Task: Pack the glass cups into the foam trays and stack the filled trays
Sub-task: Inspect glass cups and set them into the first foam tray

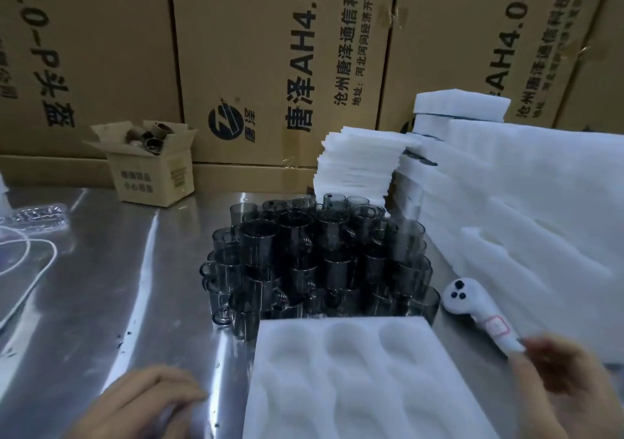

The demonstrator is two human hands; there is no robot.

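Note:
Several smoky grey glass cups with handles [320,256] stand stacked in a cluster at the middle of the steel table [111,286]. Just in front of them lies a white foam tray [354,381] whose round pockets hold nothing. My left hand [141,401] rests on the table left of the tray, fingers loosely curled, holding nothing. My right hand [560,384] is at the tray's right side, blurred, its fingertips on the handle end of a white handheld device [479,313] with black buttons.
White foam sheets [358,165] are piled behind the cups, and more foam trays [526,222] lean at the right. A small open carton [152,165] stands at the back left. A white cable [30,269] lies at the left edge. Large cartons [277,60] wall off the back.

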